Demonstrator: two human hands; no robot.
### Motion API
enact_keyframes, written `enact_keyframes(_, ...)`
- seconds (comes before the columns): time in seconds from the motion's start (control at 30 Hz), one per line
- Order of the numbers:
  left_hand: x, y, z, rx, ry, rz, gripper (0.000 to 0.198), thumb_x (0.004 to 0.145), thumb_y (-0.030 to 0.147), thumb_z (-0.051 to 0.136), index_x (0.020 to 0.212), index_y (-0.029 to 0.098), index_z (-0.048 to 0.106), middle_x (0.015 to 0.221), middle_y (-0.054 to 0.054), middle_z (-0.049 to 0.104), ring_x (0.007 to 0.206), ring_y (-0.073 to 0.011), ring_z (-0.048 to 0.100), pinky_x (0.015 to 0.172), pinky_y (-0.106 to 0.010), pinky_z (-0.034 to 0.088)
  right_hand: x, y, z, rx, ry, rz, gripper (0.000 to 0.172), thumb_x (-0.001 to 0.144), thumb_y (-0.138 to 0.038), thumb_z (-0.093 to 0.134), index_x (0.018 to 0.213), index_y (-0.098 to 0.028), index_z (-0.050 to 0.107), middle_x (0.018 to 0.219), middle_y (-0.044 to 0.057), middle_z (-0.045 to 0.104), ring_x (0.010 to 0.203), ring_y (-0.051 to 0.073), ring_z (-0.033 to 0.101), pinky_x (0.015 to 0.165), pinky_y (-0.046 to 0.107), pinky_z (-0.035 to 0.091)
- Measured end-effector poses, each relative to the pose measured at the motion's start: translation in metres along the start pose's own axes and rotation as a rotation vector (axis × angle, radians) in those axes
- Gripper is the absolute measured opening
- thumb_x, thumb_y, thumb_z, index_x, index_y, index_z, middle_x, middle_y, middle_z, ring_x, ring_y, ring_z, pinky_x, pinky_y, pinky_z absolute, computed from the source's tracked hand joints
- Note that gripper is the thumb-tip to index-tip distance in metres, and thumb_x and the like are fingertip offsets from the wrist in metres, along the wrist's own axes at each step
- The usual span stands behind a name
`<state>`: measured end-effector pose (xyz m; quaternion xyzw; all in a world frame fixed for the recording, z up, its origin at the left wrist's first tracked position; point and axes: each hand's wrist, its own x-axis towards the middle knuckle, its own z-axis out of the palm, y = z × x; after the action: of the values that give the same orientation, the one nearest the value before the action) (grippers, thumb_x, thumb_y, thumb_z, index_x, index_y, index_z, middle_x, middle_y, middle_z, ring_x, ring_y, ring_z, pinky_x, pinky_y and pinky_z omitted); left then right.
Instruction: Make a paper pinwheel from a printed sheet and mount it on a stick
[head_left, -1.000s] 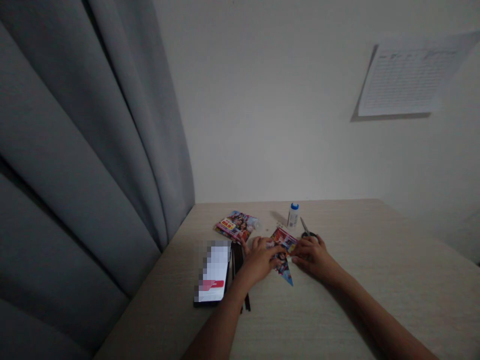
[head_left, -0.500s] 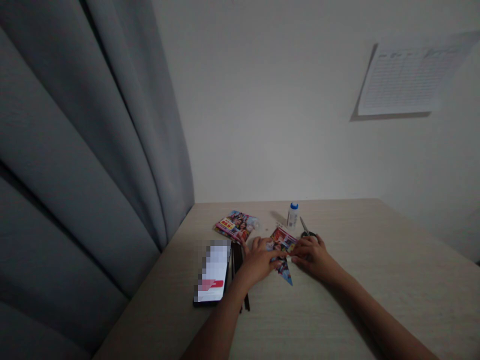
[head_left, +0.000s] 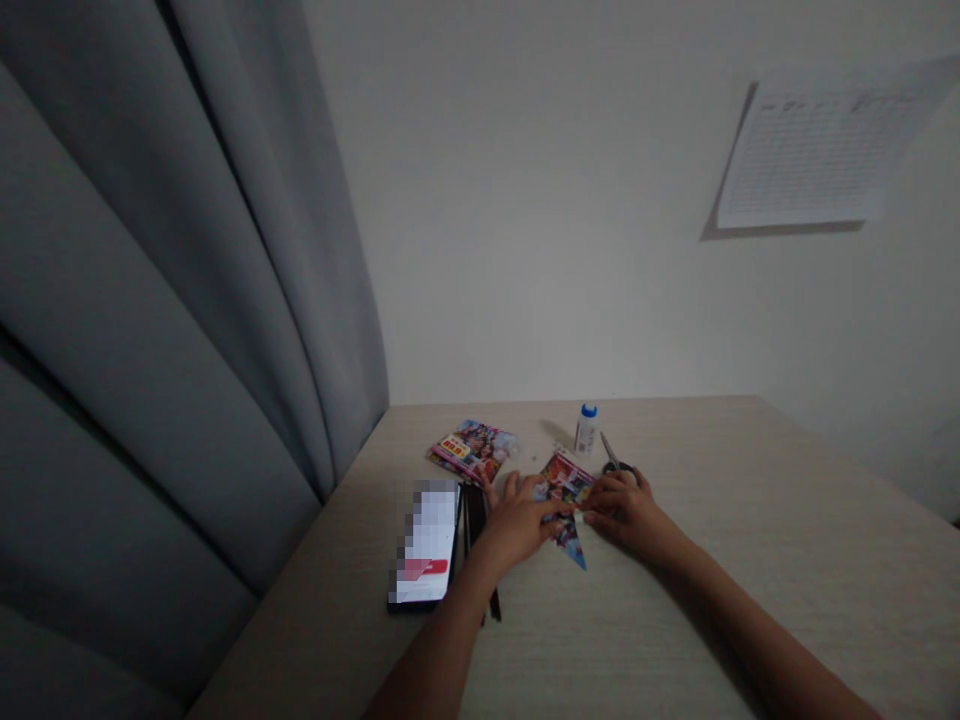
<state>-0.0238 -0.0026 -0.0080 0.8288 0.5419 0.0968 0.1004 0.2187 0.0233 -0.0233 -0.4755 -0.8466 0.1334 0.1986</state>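
Observation:
A colourful printed paper (head_left: 568, 478), folded with a pointed tip toward me, lies on the table between my hands. My left hand (head_left: 517, 522) rests on its left side with the fingers spread, the thumb pressing near the middle. At the right edge, my right hand (head_left: 624, 510) has its fingers bent and pinched together on the paper. Part of the sheet is hidden under both hands. Just beyond my right hand lie scissors (head_left: 611, 452), their handles partly covered by its fingers. A white glue bottle (head_left: 586, 434) with a blue cap stands behind the paper.
A phone (head_left: 427, 545) with a lit screen lies left of my left forearm. Thin dark sticks (head_left: 475, 515) run beside it, partly under my wrist. More printed paper (head_left: 472, 450) sits farther back. A grey curtain (head_left: 300, 250) hangs along the table's left side; a wall closes the back.
Both hands stay almost in the same place on the paper, with only a very slight shift. The other things have not moved.

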Motion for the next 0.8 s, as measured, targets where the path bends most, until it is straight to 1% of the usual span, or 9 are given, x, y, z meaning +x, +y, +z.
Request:
enact_keyframes(0.13,0.0002,-0.0014,0.0002,-0.009,0.001,0.015,0.036,0.093,0.054,0.055,0.128,0.059,0.057,0.152,0.003,0.042,0.141,-0.0421,0.026,0.106,-0.082,-0.005,0.0001,0.0008,0.0013,0.001,-0.012,0.01,0.024,0.088,-0.051,0.061,0.1,-0.036,0.077,0.109,0.004,0.071,0.119,0.03,0.052,0.112,0.063,0.01)
enact_keyframes(0.2,0.0003,-0.0026,0.0015,-0.016,0.002,0.019,0.035,0.093,0.054,0.055,0.128,0.059,0.057,0.152,0.003,0.042,0.142,-0.042,0.026,0.106,-0.082,-0.005,0.0002,0.0011,0.0017,0.007,-0.014,0.015,0.023,0.088,-0.05,0.062,0.1,-0.036,0.076,0.109,0.004,0.071,0.119,0.03,0.052,0.112,0.063,0.009)
enact_keyframes(0.37,0.0015,-0.0041,0.0045,-0.016,0.008,0.014,0.036,0.093,0.054,0.056,0.128,0.058,0.057,0.152,0.002,0.041,0.141,-0.0402,0.026,0.107,-0.081,-0.001,0.0002,0.0013,0.0012,0.009,-0.012,0.007,0.025,0.088,-0.052,0.062,0.1,-0.036,0.076,0.11,0.004,0.071,0.119,0.03,0.052,0.112,0.063,0.009)
enact_keyframes(0.53,0.0022,-0.0026,0.0052,-0.011,0.02,0.029,0.042,0.093,0.05,0.058,0.134,0.056,0.052,0.149,0.0,0.044,0.138,-0.0372,0.03,0.109,-0.079,0.002,-0.0007,-0.0021,-0.0026,0.006,-0.015,0.003,0.027,0.089,-0.053,0.06,0.101,-0.035,0.076,0.111,0.005,0.071,0.119,0.031,0.052,0.112,0.063,0.011)
enact_keyframes(0.67,0.0016,-0.0018,0.0062,-0.007,0.02,0.032,0.04,0.093,0.049,0.058,0.131,0.06,0.053,0.149,0.001,0.042,0.139,-0.038,0.028,0.107,-0.081,0.002,-0.0012,-0.0058,-0.0055,0.007,-0.021,0.013,0.026,0.089,-0.052,0.06,0.1,-0.035,0.076,0.111,0.004,0.071,0.119,0.03,0.052,0.113,0.062,0.01)
enact_keyframes(0.8,0.0018,-0.002,0.006,-0.003,0.0,0.029,0.038,0.093,0.051,0.057,0.129,0.062,0.053,0.151,0.002,0.04,0.14,-0.0388,0.027,0.107,-0.081,0.004,-0.0008,-0.0066,-0.0068,0.018,-0.036,0.019,0.025,0.089,-0.052,0.06,0.1,-0.035,0.076,0.108,0.004,0.071,0.119,0.03,0.053,0.113,0.062,0.009)
